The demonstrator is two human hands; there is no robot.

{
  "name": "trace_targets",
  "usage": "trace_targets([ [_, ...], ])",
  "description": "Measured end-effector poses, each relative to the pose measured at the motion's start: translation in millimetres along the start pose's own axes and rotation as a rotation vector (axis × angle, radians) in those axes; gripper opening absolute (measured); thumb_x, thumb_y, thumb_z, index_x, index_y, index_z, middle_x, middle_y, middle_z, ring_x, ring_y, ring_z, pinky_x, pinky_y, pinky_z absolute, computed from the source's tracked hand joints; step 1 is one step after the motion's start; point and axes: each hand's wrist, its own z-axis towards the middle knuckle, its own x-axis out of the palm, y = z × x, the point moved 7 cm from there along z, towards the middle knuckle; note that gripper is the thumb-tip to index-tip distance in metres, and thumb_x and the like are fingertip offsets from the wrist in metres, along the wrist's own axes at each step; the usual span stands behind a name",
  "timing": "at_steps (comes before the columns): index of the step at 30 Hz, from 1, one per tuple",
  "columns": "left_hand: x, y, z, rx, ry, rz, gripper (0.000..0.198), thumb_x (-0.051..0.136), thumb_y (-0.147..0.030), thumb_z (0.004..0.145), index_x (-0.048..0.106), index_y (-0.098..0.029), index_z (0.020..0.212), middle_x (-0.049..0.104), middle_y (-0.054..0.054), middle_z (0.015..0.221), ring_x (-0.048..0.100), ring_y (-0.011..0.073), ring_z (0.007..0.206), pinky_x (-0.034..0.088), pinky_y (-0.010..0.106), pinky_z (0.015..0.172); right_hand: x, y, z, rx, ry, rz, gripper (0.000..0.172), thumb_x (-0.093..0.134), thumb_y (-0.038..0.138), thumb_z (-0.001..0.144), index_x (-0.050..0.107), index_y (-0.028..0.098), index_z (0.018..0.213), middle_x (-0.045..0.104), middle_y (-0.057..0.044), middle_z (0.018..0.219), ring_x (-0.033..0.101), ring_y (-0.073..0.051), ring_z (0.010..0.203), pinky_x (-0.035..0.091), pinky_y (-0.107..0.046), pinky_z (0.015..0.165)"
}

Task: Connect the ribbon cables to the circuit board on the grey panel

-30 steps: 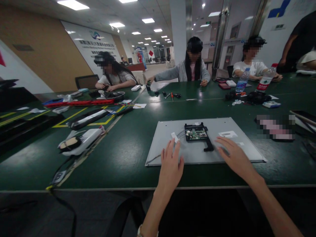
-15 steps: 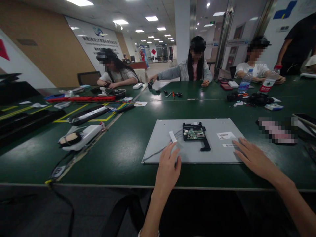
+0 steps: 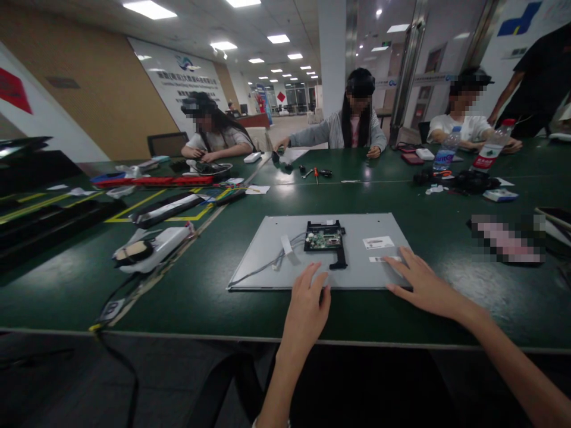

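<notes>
A flat grey panel [image 3: 285, 238] lies on the green table in front of me. Near its middle sits a black bracket [image 3: 341, 255] with a green circuit board [image 3: 328, 239]. Grey cables [image 3: 263, 266] run from the board to the panel's left corner, with a white tag [image 3: 286, 245] on them. My left hand [image 3: 307, 303] is at the panel's near edge, just below the bracket, fingers apart and holding nothing. My right hand [image 3: 422, 282] rests with spread fingers on the panel's right end, beside two white labels [image 3: 378, 242].
A white device [image 3: 156, 248] and a long black case [image 3: 167, 209] lie to the left. Across the table are small tools [image 3: 316, 174] and several people. Two bottles [image 3: 446, 151] stand back right, and a blurred pink object [image 3: 506, 238] lies at the right.
The grey panel with its board has shifted left across the table. My right hand has moved left with it, while my left hand stays nearly in place, now nearer the bracket.
</notes>
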Motion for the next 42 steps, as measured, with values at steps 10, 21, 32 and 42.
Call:
trace_targets([
  [10, -1.2, -0.8, -0.2, -0.021, 0.008, -0.047, 0.025, 0.045, -0.015, 0.092, 0.057, -0.021, 0.113, 0.052, 0.01, 0.136, 0.046, 0.0239, 0.131, 0.04, 0.048, 0.11, 18.4, 59.2, 47.5, -0.018, 0.044, 0.035, 0.081, 0.037, 0.073, 0.087, 0.029, 0.025, 0.151, 0.012, -0.015, 0.161, 0.009, -0.041, 0.145, 0.02, -0.058, 0.112],
  [21, 1.5, 2.3, -1.2, -0.049, 0.053, -0.075, 0.029, 0.046, -0.015, 0.092, 0.058, -0.021, 0.117, 0.052, 0.009, 0.136, 0.047, 0.0223, 0.13, 0.04, 0.044, 0.11, 24.7, 123.6, 93.7, -0.021, 0.023, 0.037, 0.072, 0.051, 0.055, 0.09, 0.034, 0.018, 0.149, 0.02, -0.022, 0.157, 0.014, -0.043, 0.143, 0.02, -0.06, 0.11],
  [32, -3.2, 5.5, -2.7, -0.068, -0.021, -0.118, 0.03, 0.046, -0.014, 0.091, 0.056, -0.02, 0.118, 0.055, 0.01, 0.131, 0.051, 0.0211, 0.126, 0.042, 0.041, 0.109, 18.2, 159.5, 118.2, -0.071, 0.095, -0.122, 0.066, 0.057, 0.03, 0.087, 0.036, 0.014, 0.148, 0.031, -0.027, 0.151, 0.023, -0.043, 0.141, 0.014, -0.059, 0.11],
  [42, -3.5, 13.1, -3.3, -0.113, -0.028, -0.172, 0.03, 0.046, -0.015, 0.091, 0.059, -0.023, 0.117, 0.057, 0.008, 0.13, 0.053, 0.0196, 0.125, 0.042, 0.039, 0.109, 23.0, 154.4, 129.6, -0.127, 0.132, -0.108, 0.075, 0.053, 0.054, 0.085, 0.031, 0.025, 0.15, 0.03, -0.021, 0.152, 0.015, -0.041, 0.143, 0.004, -0.061, 0.11],
])
